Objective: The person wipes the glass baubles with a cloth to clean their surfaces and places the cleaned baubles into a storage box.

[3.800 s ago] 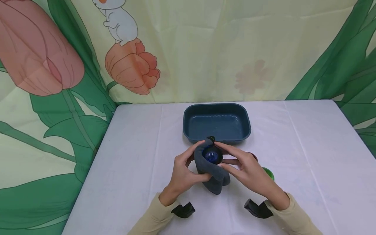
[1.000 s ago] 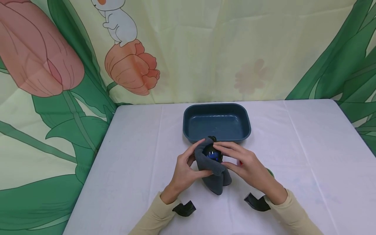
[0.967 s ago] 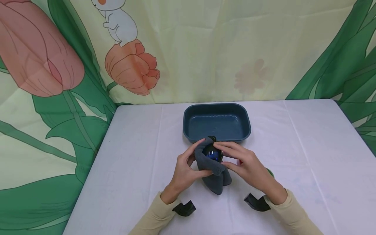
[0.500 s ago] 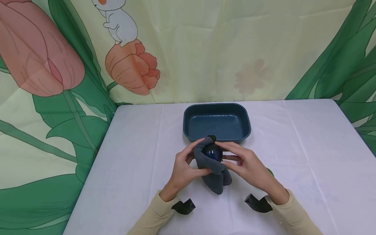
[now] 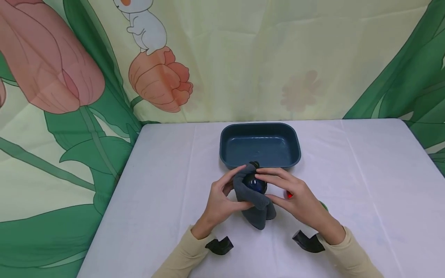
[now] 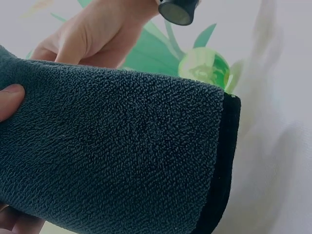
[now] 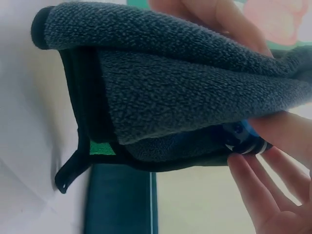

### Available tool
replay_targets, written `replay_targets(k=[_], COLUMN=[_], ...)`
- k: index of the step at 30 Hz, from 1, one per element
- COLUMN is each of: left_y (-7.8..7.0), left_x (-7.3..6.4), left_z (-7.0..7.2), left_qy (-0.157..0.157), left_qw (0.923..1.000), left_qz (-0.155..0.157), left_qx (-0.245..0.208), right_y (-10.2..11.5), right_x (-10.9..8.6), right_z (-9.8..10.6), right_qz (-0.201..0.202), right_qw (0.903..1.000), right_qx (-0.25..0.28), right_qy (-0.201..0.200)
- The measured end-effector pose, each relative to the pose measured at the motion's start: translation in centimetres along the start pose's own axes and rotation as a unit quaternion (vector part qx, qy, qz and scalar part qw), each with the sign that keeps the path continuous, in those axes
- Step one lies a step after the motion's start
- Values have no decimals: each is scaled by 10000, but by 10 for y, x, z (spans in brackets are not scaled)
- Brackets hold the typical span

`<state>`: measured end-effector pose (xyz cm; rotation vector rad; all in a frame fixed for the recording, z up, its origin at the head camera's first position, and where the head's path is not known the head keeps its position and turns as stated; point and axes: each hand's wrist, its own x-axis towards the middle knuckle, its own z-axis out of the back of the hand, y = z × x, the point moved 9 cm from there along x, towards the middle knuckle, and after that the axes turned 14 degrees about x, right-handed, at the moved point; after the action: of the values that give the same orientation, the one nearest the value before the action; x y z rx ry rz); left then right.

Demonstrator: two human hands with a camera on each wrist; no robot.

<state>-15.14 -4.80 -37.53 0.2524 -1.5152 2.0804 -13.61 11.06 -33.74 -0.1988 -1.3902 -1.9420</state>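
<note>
A dark blue glossy ball [image 5: 255,184] sits in the folds of a grey cloth [image 5: 256,217], held up in front of the tray. My left hand [image 5: 220,200] grips the cloth from the left, thumb in front and fingers behind. From the right, my right hand [image 5: 300,197] pinches the ball, fingertips on its upper side and thumb low by the cloth. The right wrist view shows the ball's blue surface [image 7: 239,136] with a pale ring, partly covered by the cloth [image 7: 185,92]. In the left wrist view the cloth [image 6: 122,146] hides the ball.
A dark blue rectangular tray [image 5: 260,147] stands behind the hands on the white tabletop [image 5: 167,170]. Behind the right hand show bits of a red thing [image 5: 289,195] and a green thing [image 5: 324,205]. The left wrist view has a shiny green round thing [image 6: 207,68].
My right fingers have shifted over the ball, spreading and closing on it, and the ball has turned slightly. The left hand keeps its grip on the cloth. The head view has swung slightly.
</note>
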Motion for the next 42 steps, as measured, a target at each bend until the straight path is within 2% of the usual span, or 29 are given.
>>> replay_targets(k=[6,12,16,18,22,25,27,29,31,37,42], left_y=[4,6,4,3,1,0,-1,0,1,1,4], left_x=[-1,0,0,0,1,1,0,-1,-2,-1,-1], left_z=[-1,-4,-4,-4,-5,-4,-3,-1,0,-2,-2], left_qy=[-39,57,122,138,135,105,41,-9,-58,-37,-51], left_qw=[10000,9999,9999,9998,9997,9997,9998,9999,10000,10000,9999], left_qz=[69,156,65,-7,-108,-141,-114,-61,-5,50,94], left_qx=[-22,26,92,130,176,166,144,112,64,-66,-108], right_y=[-4,-6,-8,-12,-24,-31,-32,-32,-29,-11,-5], right_x=[-1,-2,-2,-2,-3,-6,-7,-7,-7,-5,-7], right_z=[-3,-2,-1,-1,-1,-3,-5,-7,-7,4,5], right_qz=[-28,-177,-390,-621,-1279,-1675,-1765,-1744,-1612,-1047,-618], right_qw=[10000,9998,9988,9957,9816,9719,9695,9692,9728,9917,9980], right_qx=[-32,-73,284,693,1414,1650,1700,1738,1665,743,161], right_qy=[8,2,-27,-43,-90,-112,-99,-85,-68,-102,28])
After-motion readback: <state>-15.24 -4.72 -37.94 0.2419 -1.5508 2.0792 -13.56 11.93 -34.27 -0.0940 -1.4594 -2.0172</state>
